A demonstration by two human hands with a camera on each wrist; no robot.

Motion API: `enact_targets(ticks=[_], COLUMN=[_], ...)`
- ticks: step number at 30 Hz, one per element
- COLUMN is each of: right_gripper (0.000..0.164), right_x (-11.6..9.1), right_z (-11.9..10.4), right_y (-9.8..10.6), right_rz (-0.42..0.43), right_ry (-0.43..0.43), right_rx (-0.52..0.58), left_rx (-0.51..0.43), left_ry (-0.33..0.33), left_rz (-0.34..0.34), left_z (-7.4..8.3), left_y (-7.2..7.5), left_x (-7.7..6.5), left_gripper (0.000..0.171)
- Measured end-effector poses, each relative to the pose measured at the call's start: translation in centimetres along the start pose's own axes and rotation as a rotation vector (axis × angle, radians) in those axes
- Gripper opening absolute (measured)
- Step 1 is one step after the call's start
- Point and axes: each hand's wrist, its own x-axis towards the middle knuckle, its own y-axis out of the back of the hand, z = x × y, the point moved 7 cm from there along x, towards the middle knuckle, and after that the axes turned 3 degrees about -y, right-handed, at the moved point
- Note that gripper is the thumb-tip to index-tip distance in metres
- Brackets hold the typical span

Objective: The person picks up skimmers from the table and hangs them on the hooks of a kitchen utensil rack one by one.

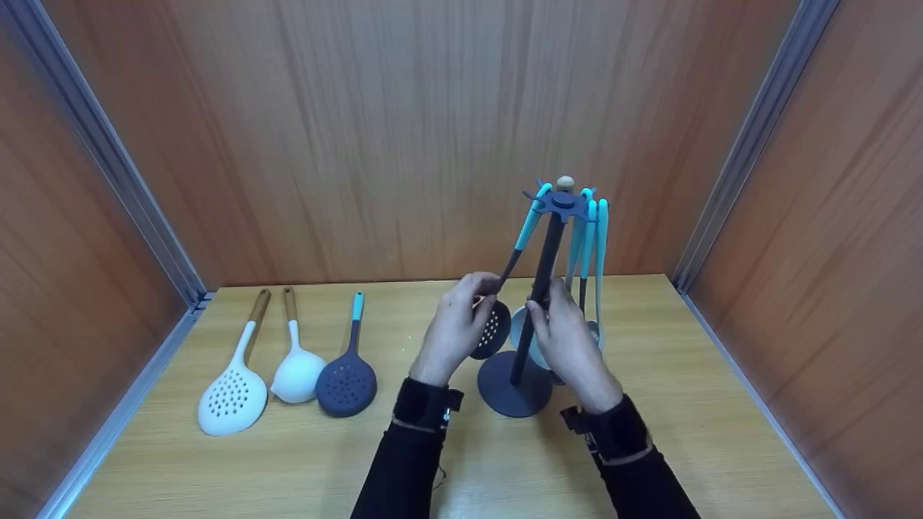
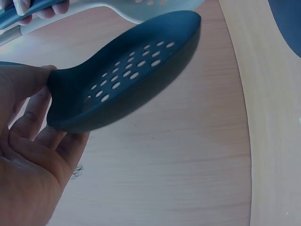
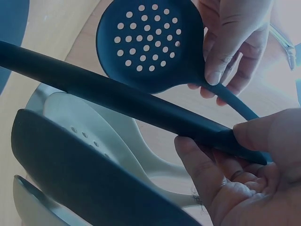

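Observation:
A dark utensil stand (image 1: 550,252) with a round base (image 1: 505,393) stands right of centre, several turquoise-handled utensils hanging from its top hooks. My right hand (image 1: 570,339) grips its post (image 3: 141,106) at mid-height, thumb and fingers curled round it. On the stand's left side hangs a dark slotted skimmer (image 1: 493,333) with a turquoise handle (image 1: 529,227). Its neck is pinched between the thumb and fingers of my left hand (image 1: 454,324). The left wrist view shows the skimmer's perforated bowl (image 2: 127,75) close up. My right hand partly hides the utensils (image 1: 588,241) on the right.
Left on the wooden table lie a white slotted turner (image 1: 232,400), a white ladle (image 1: 298,375) and a dark skimmer (image 1: 346,386) with a turquoise handle end. Wooden panels (image 1: 433,144) enclose the table at the back and both sides.

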Motion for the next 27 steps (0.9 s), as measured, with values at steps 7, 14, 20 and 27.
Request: enact_targets(ticks=[7,14,20,27], right_gripper=[0.027,0.027,0.027,0.027], right_x=[0.1,0.1,0.1,0.0], right_z=[0.1,0.2,0.1,0.2], right_y=[-0.1,-0.1,-0.1,-0.1], right_rz=[-0.002,-0.003,-0.004,-0.015], right_ry=[-0.012,-0.014,-0.009,-0.037], right_rx=[0.009,0.014,0.02,0.016], left_rx=[0.031,0.024,0.075,0.174], left_ry=[0.023,0.026,0.061,0.168], left_rz=[-0.049,-0.099,-0.068,0.032], left_z=[-0.3,-0.3,-0.8,-2.7], left_y=[-0.4,-0.5,0.4,2.7], left_x=[-0.2,-0.4,-0.5,-1.0], left_gripper=[0.028,0.022,0.023,0.029])
